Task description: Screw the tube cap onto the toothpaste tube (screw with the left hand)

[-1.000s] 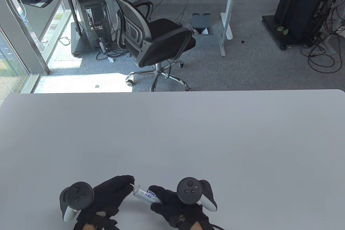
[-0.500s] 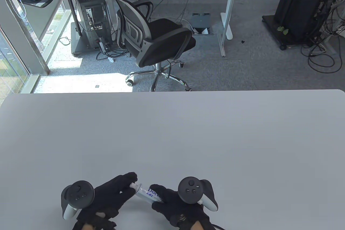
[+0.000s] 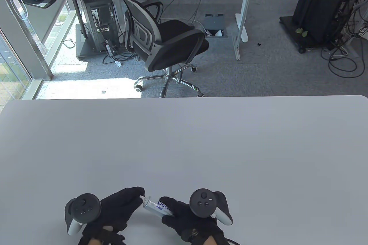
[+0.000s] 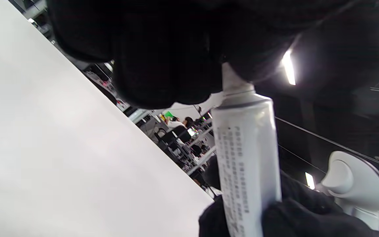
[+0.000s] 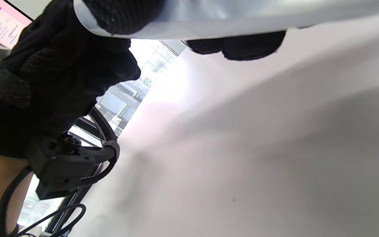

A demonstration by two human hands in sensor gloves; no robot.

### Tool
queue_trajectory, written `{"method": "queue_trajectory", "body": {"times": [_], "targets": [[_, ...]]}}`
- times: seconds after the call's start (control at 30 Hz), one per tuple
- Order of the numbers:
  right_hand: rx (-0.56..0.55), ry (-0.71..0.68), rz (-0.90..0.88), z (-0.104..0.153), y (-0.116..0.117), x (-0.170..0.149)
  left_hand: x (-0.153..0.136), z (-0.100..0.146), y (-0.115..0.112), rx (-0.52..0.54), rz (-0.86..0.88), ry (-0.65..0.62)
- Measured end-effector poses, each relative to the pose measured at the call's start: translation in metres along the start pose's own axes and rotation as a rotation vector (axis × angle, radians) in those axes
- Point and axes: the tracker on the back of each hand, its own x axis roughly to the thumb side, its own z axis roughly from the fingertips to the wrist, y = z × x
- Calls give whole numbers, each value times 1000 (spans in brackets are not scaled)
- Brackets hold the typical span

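Observation:
A white toothpaste tube (image 3: 157,207) with blue lettering is held over the table's near edge, nozzle end pointing left. My right hand (image 3: 184,217) grips the tube's body. My left hand (image 3: 120,206) pinches the white cap (image 3: 143,198) at the tube's neck with its fingertips. In the left wrist view the tube (image 4: 247,158) stands below my left fingers (image 4: 163,65), which cover the cap (image 4: 232,80) on the neck. In the right wrist view the tube (image 5: 229,16) runs along the top edge under my right fingers (image 5: 239,46).
The white table (image 3: 184,141) stretches ahead of the hands. An office chair (image 3: 161,41) and desks stand on the floor beyond the far edge.
My left hand's fingers have shifted slightly around the tube's neck and back. The tube and my right hand have stayed nearly in place.

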Motion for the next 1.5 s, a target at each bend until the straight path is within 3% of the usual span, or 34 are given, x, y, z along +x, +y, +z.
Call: {"method": "queue_trajectory", "body": {"times": [0.2, 0.37, 0.5, 0.8, 0.93, 1.07, 1.2, 1.5], "targets": [[-3, 3, 3, 0, -1, -1, -3, 3, -3, 53, -31, 63], [8, 0, 15, 0, 0, 0, 2, 0, -2, -1, 4, 4], [4, 0, 5, 0, 0, 0, -3, 3, -5, 35, -49, 63], [-22, 3, 7, -3, -7, 1, -1, 4, -1, 74, -71, 56], [-122, 83, 139, -19, -29, -3, -5, 6, 6, 125, -204, 82], [-204, 235, 387, -52, -54, -17, -6, 4, 4, 89, -156, 87], [-230, 377, 458, -81, -72, -43, -1, 4, 1, 74, -182, 69], [-291, 592, 621, -97, -94, -90, 0, 2, -5, 34, -181, 69]]}}
